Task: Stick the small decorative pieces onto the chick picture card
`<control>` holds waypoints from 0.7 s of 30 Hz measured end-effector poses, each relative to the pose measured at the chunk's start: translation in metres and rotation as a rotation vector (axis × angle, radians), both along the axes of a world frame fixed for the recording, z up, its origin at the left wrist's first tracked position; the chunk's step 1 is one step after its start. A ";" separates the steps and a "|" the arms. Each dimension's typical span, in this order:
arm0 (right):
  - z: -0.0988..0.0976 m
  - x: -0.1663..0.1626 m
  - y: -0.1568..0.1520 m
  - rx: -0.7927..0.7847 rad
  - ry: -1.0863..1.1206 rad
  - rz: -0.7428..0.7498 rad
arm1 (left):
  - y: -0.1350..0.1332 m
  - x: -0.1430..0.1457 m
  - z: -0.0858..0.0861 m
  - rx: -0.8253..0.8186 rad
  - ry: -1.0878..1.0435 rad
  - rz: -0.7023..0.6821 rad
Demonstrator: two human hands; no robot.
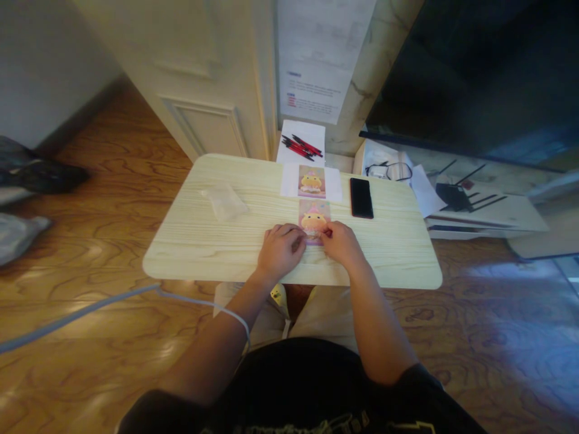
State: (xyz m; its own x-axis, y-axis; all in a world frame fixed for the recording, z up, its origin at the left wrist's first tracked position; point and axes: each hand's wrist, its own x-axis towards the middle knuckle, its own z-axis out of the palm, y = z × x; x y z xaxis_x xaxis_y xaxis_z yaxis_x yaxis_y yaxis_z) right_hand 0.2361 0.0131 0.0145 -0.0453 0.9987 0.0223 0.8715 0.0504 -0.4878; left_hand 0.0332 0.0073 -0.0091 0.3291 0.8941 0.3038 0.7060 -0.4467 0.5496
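A picture card with a yellow cartoon figure in a pink hat lies on the small wood-grain table. My left hand is at the card's lower left edge, its fingers curled and pinched there. From the right, my right hand pinches the card's lower right side between thumb and fingers. Both hands partly cover the card's lower part. Just beyond it, a similar picture lies on a white sheet.
A black phone lies to the right, and a clear plastic bag to the left. Several red and black pens rest on paper behind the table. A black router stands on the right-hand shelf. A grey cable runs to my left arm.
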 end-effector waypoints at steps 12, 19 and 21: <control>-0.005 0.010 -0.013 0.033 0.127 0.010 | 0.005 -0.004 -0.005 0.007 -0.115 0.019; -0.003 -0.003 -0.008 0.008 0.043 0.088 | 0.000 0.000 -0.002 0.006 0.066 -0.060; -0.002 -0.005 -0.006 -0.001 0.006 0.092 | 0.000 0.001 0.000 0.004 0.094 -0.048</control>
